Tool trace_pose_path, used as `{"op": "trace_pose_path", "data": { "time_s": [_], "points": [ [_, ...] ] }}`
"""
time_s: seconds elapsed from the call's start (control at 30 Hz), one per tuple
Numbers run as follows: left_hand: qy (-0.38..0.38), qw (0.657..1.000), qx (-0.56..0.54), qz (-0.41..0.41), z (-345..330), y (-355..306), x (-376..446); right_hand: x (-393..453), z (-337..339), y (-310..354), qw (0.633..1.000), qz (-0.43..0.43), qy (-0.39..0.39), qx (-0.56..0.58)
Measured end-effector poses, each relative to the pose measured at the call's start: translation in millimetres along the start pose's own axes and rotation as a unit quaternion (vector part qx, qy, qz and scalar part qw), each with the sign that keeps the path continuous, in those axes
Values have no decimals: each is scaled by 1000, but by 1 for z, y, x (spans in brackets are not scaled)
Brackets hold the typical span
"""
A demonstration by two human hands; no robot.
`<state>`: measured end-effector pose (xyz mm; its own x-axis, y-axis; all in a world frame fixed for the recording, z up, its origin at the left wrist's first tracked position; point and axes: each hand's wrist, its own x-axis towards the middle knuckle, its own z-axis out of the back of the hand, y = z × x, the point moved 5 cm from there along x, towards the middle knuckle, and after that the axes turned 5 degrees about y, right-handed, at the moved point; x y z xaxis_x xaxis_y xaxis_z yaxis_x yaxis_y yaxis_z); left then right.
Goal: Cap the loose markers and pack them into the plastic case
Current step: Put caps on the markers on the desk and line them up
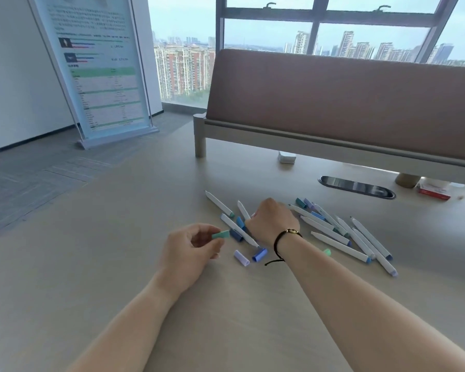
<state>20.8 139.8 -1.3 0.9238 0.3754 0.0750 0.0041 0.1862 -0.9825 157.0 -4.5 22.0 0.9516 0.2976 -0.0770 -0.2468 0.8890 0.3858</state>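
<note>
My left hand (191, 251) pinches a teal cap (221, 234) between thumb and fingertips, just above the table. My right hand (273, 221) is curled, knuckles up, over the left group of markers; its fingers close around a white marker (243, 209) whose tip points away from me. Another white marker (219, 203) with a teal end lies farther left, and one (239, 229) runs under my right wrist. Several uncapped white markers (341, 234) lie fanned out to the right. Loose caps lie near my hands: lilac (241, 257), blue (259, 255), dark blue (236, 235), green (326, 252). No plastic case shows.
The light wooden table (172, 183) holds a black cable port (357, 187), a small white box (287, 157) and a red box (434, 193) at the back. A pink divider panel (333, 103) stands across the far side. A banner stand (100, 68) is on the floor at left.
</note>
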Motion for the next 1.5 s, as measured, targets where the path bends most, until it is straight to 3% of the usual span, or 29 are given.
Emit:
{"op": "trace_pose_path", "data": {
  "time_s": [0.17,0.27,0.33,0.47,0.57,0.77,0.93,1.27,1.3,1.4,1.5],
  "points": [
    [5,998,-59,23,1,0,3,7,-3,1,1000,-1,6,-6],
    [14,998,-49,21,0,-2,2,5,2,-4,991,-4,23,131],
    [33,999,-25,15,-3,-5,-1,-11,9,-13,961,-14,44,272],
    [106,994,-27,5,-24,-15,-14,-69,17,-38,842,-19,136,523],
    [147,988,-36,7,-50,-22,-24,-102,20,-73,808,-30,133,574],
    [227,973,-38,7,-107,-35,-45,-136,26,-134,760,-51,43,647],
    [228,971,-63,-25,-138,-48,-42,-141,35,-151,782,-20,-39,622],
    [185,977,-85,-66,-141,-47,-49,-137,30,-151,757,-3,-21,653],
    [180,978,-86,-58,-140,-46,-49,-135,29,-152,776,-3,-31,630],
    [181,981,-56,-50,-130,-46,-47,-129,27,-151,897,-7,-87,434],
    [170,984,-22,-51,-108,-48,-37,-121,25,-135,959,19,-122,256]
  ]
}}
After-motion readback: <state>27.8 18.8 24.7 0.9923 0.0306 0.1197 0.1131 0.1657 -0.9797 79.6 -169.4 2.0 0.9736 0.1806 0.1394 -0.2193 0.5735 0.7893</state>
